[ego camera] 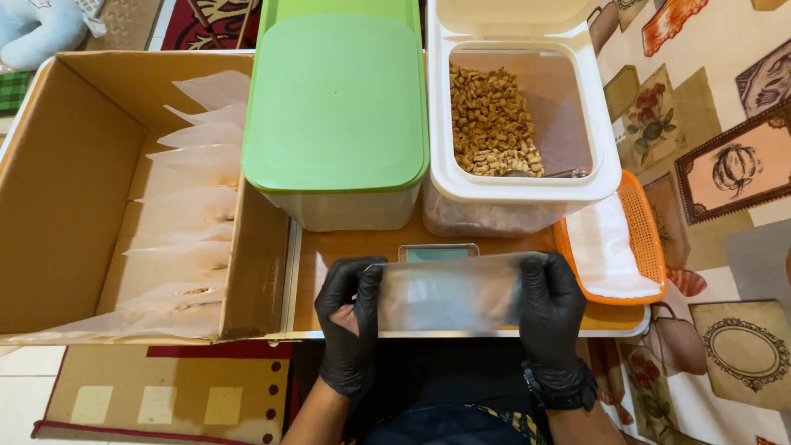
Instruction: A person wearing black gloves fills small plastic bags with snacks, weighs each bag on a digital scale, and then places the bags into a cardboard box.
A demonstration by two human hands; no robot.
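Both my hands wear black gloves and hold a clear plastic bag [449, 292] stretched flat between them, just above a small digital scale [437, 252]. My left hand [350, 317] grips the bag's left edge. The right edge is pinched by my right hand [550, 317]. Behind the scale stands a white bin [521, 194] with its lid up, holding brown pellets [492, 124] and a metal scoop [548, 173]. The bag looks empty.
A bin with a green lid [336, 107] stands left of the white one. A cardboard box [74, 198] at the left holds several filled clear bags [194, 206]. An orange basket [638, 239] with clear bags sits at the right. Patterned rugs cover the floor.
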